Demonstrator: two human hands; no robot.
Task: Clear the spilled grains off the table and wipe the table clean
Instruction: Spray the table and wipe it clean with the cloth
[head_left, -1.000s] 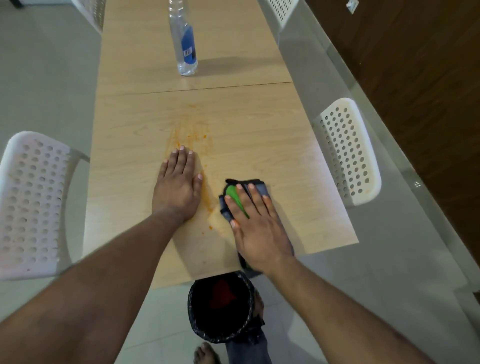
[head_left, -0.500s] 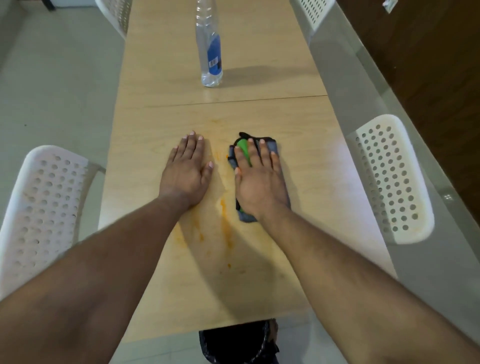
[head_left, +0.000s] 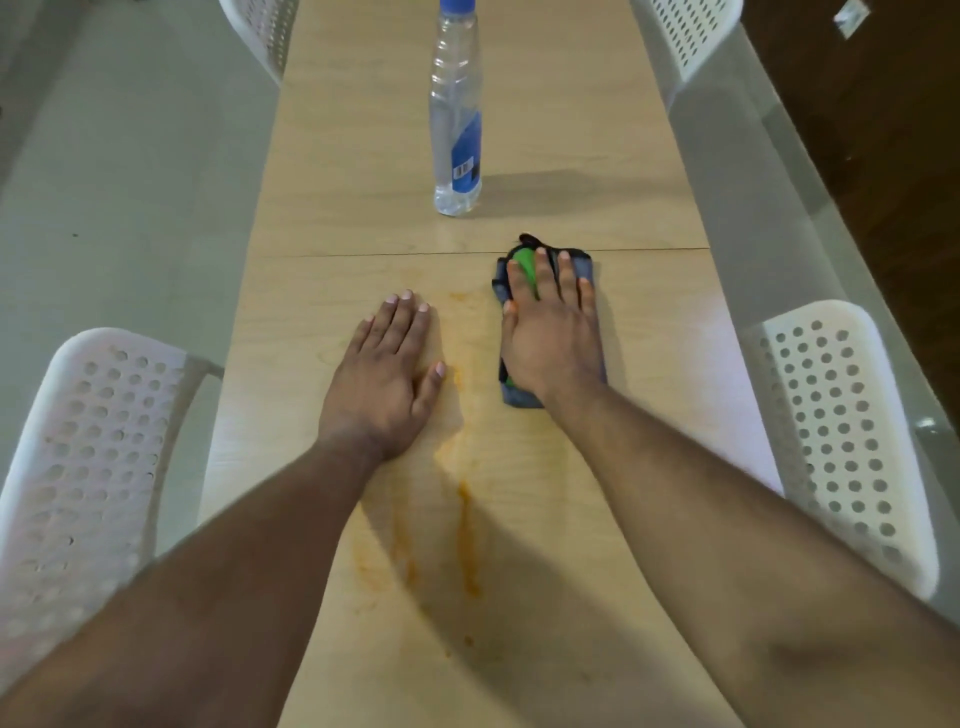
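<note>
My right hand (head_left: 553, 338) presses flat, fingers straight, on a folded grey cloth with a green patch (head_left: 586, 270), which lies just below the seam of the light wooden table (head_left: 649, 322). My left hand (head_left: 387, 379) rests flat on the tabletop to the left of the cloth, palm down, fingers together. Between and below the two hands run orange smears (head_left: 465, 530) toward the table's near end, with a few small orange specks. No loose grains are plain to see.
A clear plastic water bottle (head_left: 456, 119) with a blue label and cap stands upright beyond the seam, straight ahead of the cloth. White perforated chairs stand at the left (head_left: 88, 452) and right (head_left: 836, 431), with two more at the far end.
My right hand has pushed the cloth away from me, from near the table's front edge up to the seam. The left hand stays flat. The black bin below the edge has left the view.
</note>
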